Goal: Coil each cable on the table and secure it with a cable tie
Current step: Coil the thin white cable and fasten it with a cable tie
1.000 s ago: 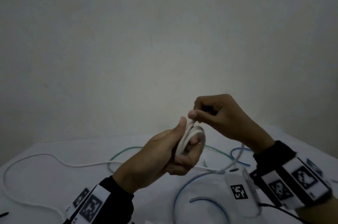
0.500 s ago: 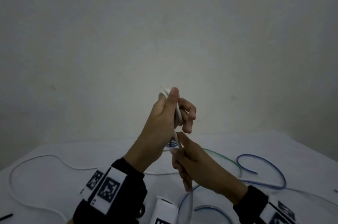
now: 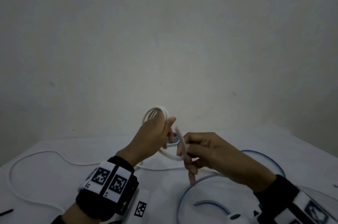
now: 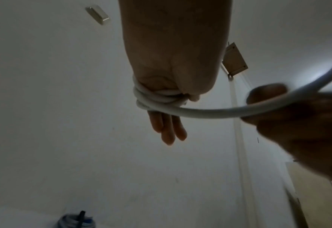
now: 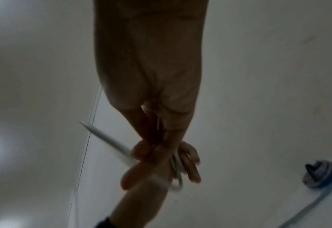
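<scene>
A thick white cable (image 3: pixel 157 111) is wound in several turns round my left hand (image 3: pixel 155 132), held up over the white table (image 3: pixel 73 178). In the left wrist view the fingers (image 4: pixel 168 132) point straight out past the coil (image 4: pixel 155 98), and the thumb presses the turns against the palm. Just to the right, my right hand (image 3: pixel 186 152) grips the free run of the same cable (image 3: pixel 180 138) between thumb and fingers, which also shows in the right wrist view (image 5: pixel 141 152). The slack (image 3: pixel 36 154) trails across the table to the left.
A blue cable (image 3: pixel 265 158) loops over the right of the table and curves back near the front (image 3: pixel 182 196). A bundled blue-and-white coil (image 5: pixel 321 175) lies behind the hands. A black tie (image 3: pixel 6 212) lies at the front left. The wall stands close behind the table.
My left hand has come down from its raised position with the coil on it. My right hand has swung from below to the right side, carrying the cable round.
</scene>
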